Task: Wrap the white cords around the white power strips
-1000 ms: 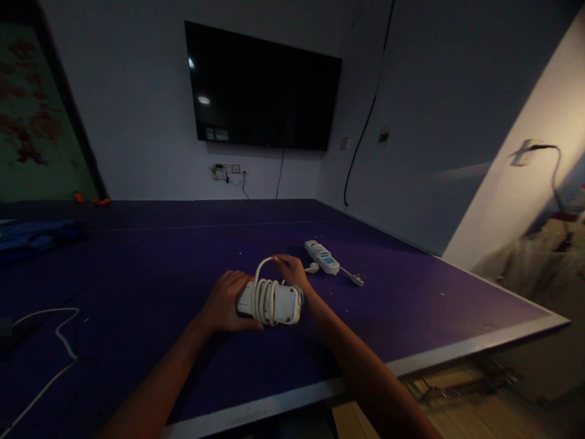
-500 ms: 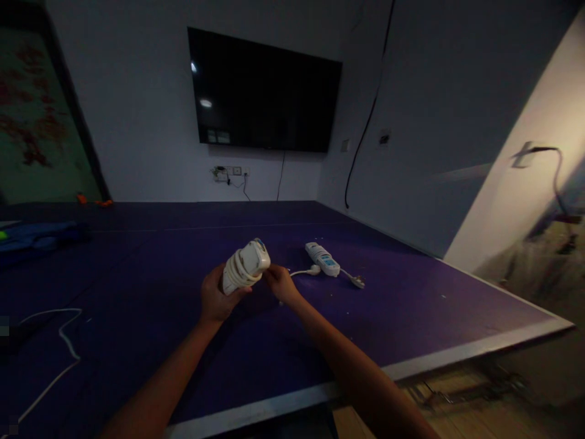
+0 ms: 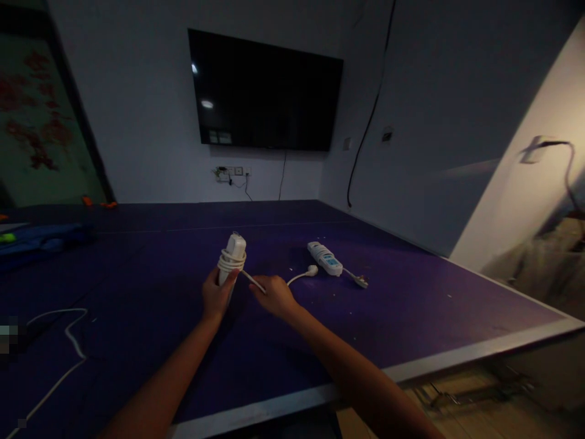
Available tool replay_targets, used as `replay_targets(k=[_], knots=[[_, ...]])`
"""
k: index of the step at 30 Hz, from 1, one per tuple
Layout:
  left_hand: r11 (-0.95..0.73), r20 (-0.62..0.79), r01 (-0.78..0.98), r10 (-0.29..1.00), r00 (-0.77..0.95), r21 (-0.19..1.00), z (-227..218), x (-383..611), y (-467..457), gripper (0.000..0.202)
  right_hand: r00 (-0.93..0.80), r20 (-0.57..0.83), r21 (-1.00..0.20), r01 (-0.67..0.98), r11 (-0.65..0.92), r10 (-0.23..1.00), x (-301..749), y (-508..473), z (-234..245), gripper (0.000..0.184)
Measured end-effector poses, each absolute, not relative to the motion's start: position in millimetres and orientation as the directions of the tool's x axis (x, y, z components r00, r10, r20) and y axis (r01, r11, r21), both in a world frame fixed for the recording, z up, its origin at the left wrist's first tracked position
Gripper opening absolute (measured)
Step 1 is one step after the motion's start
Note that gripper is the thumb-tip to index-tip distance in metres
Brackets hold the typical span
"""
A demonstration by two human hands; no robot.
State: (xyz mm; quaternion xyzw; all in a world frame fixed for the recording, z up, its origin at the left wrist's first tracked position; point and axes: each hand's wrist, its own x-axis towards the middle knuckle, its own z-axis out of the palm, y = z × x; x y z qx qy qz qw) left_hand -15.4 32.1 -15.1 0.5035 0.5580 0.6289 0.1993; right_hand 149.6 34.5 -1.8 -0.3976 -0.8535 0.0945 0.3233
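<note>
My left hand [image 3: 216, 296] grips the lower end of a white power strip [image 3: 231, 255] and holds it upright above the purple table [image 3: 411, 305]. Its white cord is coiled around the strip's middle. My right hand [image 3: 273, 294] is closed on the loose stretch of that cord [image 3: 299, 276], just right of the strip. The cord runs on to a white plug lying on the table.
A second white power strip [image 3: 325, 258] with its own plug lies further right on the table. A loose white cable [image 3: 68, 332] lies at the left. A dark TV [image 3: 265, 91] hangs on the far wall. The table's white front edge runs near me.
The power strip went from lying flat in both hands to standing upright in my left hand. My right hand moved off the strip, down and right along the cord.
</note>
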Motion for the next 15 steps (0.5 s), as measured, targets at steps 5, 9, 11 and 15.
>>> replay_targets(k=[5,9,11,15], knots=[[-0.091,0.387,0.509,0.764,-0.516,0.856,-8,-26,30,0.072,-0.419,0.426,-0.649,0.476,0.594,0.802,144,36,-12,0.006],[0.189,0.286,0.605,0.747,-0.600,0.774,-4,-42,31,0.077,-0.540,0.356,-0.727,0.352,0.589,0.763,135,31,-19,0.015],[0.260,0.279,0.627,0.726,-0.628,0.735,0,-47,31,0.078,-0.588,0.344,-0.711,0.346,0.612,0.732,132,27,-17,0.020],[0.306,0.308,0.712,0.744,-0.593,0.632,6,-49,27,0.080,-0.610,0.420,-0.465,0.492,0.736,0.672,133,21,-7,0.018]])
